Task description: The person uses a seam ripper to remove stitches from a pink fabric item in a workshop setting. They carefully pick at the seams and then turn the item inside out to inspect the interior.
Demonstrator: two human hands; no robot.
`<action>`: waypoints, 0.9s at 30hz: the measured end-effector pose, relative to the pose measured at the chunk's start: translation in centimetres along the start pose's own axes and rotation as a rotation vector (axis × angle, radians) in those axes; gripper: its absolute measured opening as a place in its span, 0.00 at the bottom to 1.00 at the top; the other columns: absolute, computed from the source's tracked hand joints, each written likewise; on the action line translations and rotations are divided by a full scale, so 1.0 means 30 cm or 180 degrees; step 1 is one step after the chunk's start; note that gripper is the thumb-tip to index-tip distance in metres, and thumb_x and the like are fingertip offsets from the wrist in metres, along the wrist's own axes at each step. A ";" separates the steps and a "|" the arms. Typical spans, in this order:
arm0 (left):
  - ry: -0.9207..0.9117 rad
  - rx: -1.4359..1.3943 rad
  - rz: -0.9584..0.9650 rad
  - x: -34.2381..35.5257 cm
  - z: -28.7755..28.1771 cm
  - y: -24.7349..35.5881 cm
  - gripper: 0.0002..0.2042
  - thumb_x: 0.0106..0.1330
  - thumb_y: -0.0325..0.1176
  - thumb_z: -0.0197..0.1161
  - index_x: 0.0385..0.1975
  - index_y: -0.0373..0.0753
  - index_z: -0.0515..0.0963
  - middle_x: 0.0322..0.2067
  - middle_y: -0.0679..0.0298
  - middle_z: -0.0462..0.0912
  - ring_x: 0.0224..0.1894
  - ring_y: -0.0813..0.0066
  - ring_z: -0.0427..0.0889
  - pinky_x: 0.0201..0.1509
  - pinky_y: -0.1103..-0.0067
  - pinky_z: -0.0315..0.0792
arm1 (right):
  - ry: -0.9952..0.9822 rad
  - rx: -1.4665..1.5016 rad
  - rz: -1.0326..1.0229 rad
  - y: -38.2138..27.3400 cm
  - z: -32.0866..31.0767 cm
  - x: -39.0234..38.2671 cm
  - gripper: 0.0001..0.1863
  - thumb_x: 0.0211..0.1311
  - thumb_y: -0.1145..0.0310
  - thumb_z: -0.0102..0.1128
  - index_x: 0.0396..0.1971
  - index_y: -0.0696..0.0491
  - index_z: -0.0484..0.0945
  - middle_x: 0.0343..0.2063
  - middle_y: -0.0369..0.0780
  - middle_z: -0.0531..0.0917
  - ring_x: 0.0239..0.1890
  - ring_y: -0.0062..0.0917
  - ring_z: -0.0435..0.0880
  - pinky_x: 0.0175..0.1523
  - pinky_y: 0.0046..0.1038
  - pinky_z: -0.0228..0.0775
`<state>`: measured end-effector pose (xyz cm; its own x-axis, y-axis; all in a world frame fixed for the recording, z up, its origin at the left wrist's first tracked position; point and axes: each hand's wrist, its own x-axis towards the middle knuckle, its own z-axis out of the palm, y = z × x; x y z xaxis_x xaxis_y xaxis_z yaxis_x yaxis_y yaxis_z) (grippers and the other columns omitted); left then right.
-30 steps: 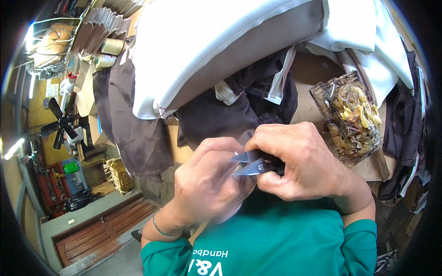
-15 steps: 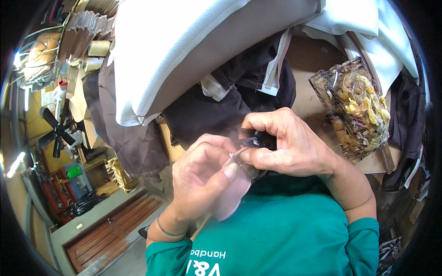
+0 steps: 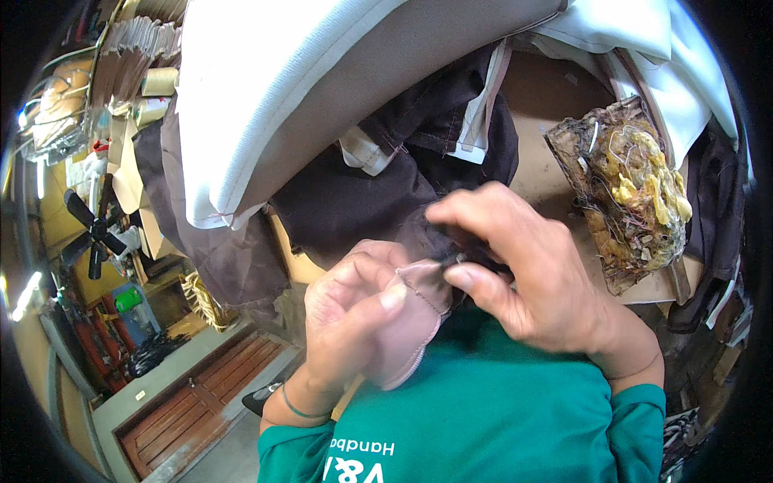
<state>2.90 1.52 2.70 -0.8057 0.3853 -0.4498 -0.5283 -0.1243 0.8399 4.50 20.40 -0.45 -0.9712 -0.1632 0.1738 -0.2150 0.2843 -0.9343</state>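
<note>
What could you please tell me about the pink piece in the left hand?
The pink piece looks like smooth leather, with a rounded lower end and a stitched-looking line along its right edge. The left hand pinches it near its top, thumb in front; it shows partly against the green shirt. A blurred dark tool in the right hand is close; contact is unclear.

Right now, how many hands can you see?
2: the left hand pinches a pink stitched piece; the right hand, beside it, holds a blurred dark tool. None seems hidden.
</note>
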 end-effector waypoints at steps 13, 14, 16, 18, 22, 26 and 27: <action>0.0054 0.0438 0.0258 -0.002 0.006 -0.014 0.01 0.54 0.24 0.57 0.25 0.34 0.73 0.40 0.60 0.70 0.41 0.77 0.68 0.49 0.79 0.61 | 0.0204 -0.1821 -0.0671 -0.061 0.037 -0.075 0.22 0.37 0.71 0.55 0.39 0.58 0.77 0.15 0.32 0.69 0.11 0.16 0.65 0.16 0.19 0.54; 0.0049 0.0488 0.0307 -0.002 0.008 -0.015 0.01 0.54 0.23 0.57 0.25 0.34 0.73 0.40 0.60 0.70 0.41 0.77 0.68 0.49 0.79 0.61 | 0.0209 -0.1841 -0.0663 -0.063 0.036 -0.075 0.22 0.37 0.71 0.55 0.39 0.58 0.77 0.15 0.32 0.68 0.11 0.16 0.65 0.16 0.19 0.54; 0.0044 0.0588 0.0400 -0.004 0.010 -0.016 0.02 0.54 0.23 0.57 0.25 0.34 0.73 0.40 0.60 0.70 0.41 0.77 0.68 0.49 0.79 0.61 | 0.0217 -0.1877 -0.0646 -0.065 0.037 -0.076 0.22 0.37 0.71 0.54 0.39 0.57 0.77 0.15 0.32 0.67 0.11 0.16 0.64 0.16 0.20 0.54; 0.0058 0.0630 0.0439 -0.005 0.008 -0.020 0.02 0.53 0.23 0.57 0.26 0.34 0.74 0.40 0.60 0.71 0.41 0.77 0.69 0.49 0.79 0.61 | 0.0274 -0.1904 -0.0653 -0.067 0.041 -0.074 0.22 0.37 0.71 0.54 0.39 0.57 0.78 0.15 0.31 0.67 0.11 0.16 0.64 0.16 0.19 0.53; 0.0051 0.0699 0.0524 -0.004 0.006 -0.026 0.02 0.53 0.23 0.57 0.26 0.34 0.74 0.40 0.60 0.71 0.41 0.76 0.69 0.49 0.78 0.61 | 0.0348 -0.1996 -0.0656 -0.066 0.050 -0.071 0.21 0.37 0.71 0.54 0.38 0.57 0.78 0.15 0.31 0.67 0.11 0.15 0.63 0.16 0.19 0.53; 0.0072 0.0528 0.0514 -0.006 0.007 -0.034 0.02 0.53 0.22 0.57 0.25 0.34 0.74 0.39 0.60 0.71 0.41 0.76 0.69 0.49 0.78 0.62 | 0.0446 -0.2047 -0.0735 -0.059 0.060 -0.070 0.21 0.37 0.70 0.54 0.38 0.56 0.78 0.15 0.31 0.67 0.11 0.15 0.62 0.16 0.18 0.52; 0.0093 0.0540 0.0520 -0.006 0.009 -0.034 0.02 0.53 0.22 0.57 0.25 0.34 0.74 0.39 0.60 0.71 0.41 0.76 0.69 0.49 0.78 0.62 | 0.0424 -0.2080 -0.0729 -0.060 0.059 -0.069 0.21 0.37 0.70 0.55 0.38 0.56 0.78 0.15 0.31 0.67 0.11 0.14 0.62 0.16 0.18 0.52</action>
<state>3.65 1.84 2.01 -0.8855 0.3457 -0.3104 -0.3398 -0.0263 0.9401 7.08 18.56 0.31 -0.8895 -0.1816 0.4194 -0.3929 0.7727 -0.4986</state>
